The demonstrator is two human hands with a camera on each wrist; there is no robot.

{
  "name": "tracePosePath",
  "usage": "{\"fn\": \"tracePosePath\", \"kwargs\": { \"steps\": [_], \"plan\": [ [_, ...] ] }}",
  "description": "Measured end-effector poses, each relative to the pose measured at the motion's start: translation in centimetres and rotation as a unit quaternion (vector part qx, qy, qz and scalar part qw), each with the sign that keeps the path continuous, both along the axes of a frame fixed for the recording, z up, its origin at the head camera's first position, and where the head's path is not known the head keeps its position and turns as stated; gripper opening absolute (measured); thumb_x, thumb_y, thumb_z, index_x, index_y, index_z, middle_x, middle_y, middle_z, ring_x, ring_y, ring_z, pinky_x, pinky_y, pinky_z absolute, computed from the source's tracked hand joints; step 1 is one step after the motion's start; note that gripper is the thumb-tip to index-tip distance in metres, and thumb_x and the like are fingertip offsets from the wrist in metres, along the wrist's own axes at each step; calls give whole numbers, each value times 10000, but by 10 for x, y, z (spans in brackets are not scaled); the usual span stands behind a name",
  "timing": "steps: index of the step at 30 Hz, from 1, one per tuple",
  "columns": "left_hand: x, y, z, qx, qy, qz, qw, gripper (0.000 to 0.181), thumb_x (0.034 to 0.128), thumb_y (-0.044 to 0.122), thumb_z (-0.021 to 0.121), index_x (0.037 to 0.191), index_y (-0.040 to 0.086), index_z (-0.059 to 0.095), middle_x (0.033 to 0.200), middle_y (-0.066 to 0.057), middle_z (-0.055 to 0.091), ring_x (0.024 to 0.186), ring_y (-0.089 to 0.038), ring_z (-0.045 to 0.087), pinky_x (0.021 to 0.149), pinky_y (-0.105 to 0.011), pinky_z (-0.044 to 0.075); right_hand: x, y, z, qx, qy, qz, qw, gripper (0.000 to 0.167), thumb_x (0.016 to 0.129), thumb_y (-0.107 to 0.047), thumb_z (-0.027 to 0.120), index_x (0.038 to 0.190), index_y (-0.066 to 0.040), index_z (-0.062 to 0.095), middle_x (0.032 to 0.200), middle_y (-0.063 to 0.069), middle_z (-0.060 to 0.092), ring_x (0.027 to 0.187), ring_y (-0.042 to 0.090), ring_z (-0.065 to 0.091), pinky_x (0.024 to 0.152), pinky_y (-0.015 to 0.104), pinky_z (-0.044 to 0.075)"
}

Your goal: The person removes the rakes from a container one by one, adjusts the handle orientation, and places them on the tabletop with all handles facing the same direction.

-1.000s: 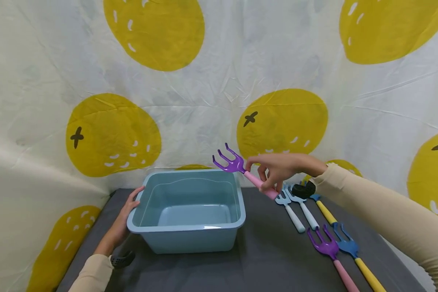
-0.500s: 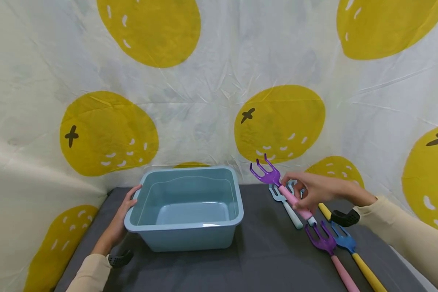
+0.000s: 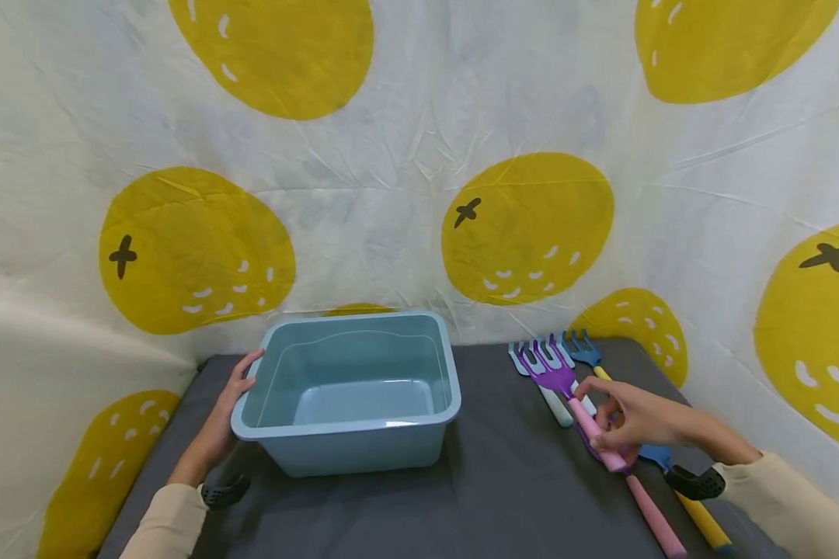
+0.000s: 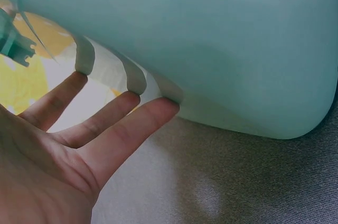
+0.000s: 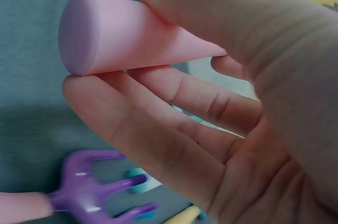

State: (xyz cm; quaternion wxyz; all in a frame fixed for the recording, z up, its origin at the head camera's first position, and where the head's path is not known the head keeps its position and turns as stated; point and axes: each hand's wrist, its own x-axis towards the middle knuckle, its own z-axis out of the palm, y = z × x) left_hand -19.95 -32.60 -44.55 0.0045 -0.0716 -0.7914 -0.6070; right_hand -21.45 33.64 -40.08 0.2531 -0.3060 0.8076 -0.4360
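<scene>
My right hand point(image 3: 639, 418) pinches the pink handle point(image 5: 127, 36) of a purple hand fork point(image 3: 554, 378) between thumb and fingers. The fork's tines point away and overlap the light blue forks in the head view. Beneath the hand lies a second purple fork point(image 5: 87, 187), its pink handle point(image 3: 657, 516) toward me. On the left, my left hand point(image 3: 218, 423) rests against the side of a light blue plastic tub point(image 3: 349, 450). Its fingers point(image 4: 134, 129) are straight, their tips touching the tub's outer wall. The tub has nothing inside.
Light blue forks with white handles point(image 3: 555, 407) lie at the back right. A blue fork point(image 3: 586, 353) with a yellow handle is behind them, and another yellow handle point(image 3: 702, 524) lies near the right edge. A fruit-printed cloth point(image 3: 370, 217) hangs behind the dark table point(image 3: 503, 497).
My right hand has carried the purple fork rightward and down, from beside the tub to above the other forks. The left hand stays at the tub's side.
</scene>
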Motion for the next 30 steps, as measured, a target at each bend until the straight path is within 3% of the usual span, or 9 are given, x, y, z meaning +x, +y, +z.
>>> {"fn": "tracePosePath", "kwargs": {
  "steps": [6,11,16,19,26,30],
  "plan": [
    [0,0,0,-27,0,-41,10000,588,1105,473,256,1648,324,88,1688,-159,-26,1402,-472,237,1070,-677,314,22,12,-32,-184,-272,-210,9992,555,937,-52,725,1366,28,382,817,141,632,556,259,660,496,488,568],
    [0,-1,-1,-47,0,-13,10000,577,1103,484,256,1643,348,105,1686,-157,-21,1403,-472,240,1058,-659,336,38,20,-57,-281,-421,-303,9983,548,938,-46,718,1356,48,376,811,90,633,546,123,611,467,311,545],
    [-1,-1,-1,-61,-14,-15,10000,576,1102,486,260,1642,358,107,1687,-148,-16,1402,-470,247,1047,-638,359,51,24,-77,-599,-1010,-294,9926,537,957,-16,680,1360,84,339,804,105,639,569,190,659,493,285,549],
    [-1,-2,-1,-47,3,-26,10000,577,1101,488,263,1642,357,110,1685,-149,-10,1398,-466,250,1049,-639,357,55,24,-84,-751,-1283,-279,9885,505,966,-7,665,1343,90,344,800,117,651,573,211,679,509,289,557],
    [0,-2,-3,-57,57,-76,9999,568,1107,476,251,1643,353,106,1680,-158,-2,1396,-461,250,1043,-626,365,63,21,-93,-824,-1592,-223,9836,474,969,-6,661,1313,101,353,783,76,666,583,84,647,503,246,536],
    [0,-2,-3,-85,62,-85,9999,568,1108,478,249,1643,353,106,1679,-157,5,1391,-455,255,1034,-597,379,67,18,-95,-732,-1705,-359,9820,473,972,-30,672,1317,73,366,796,113,663,583,84,647,492,231,524]
  ]
}}
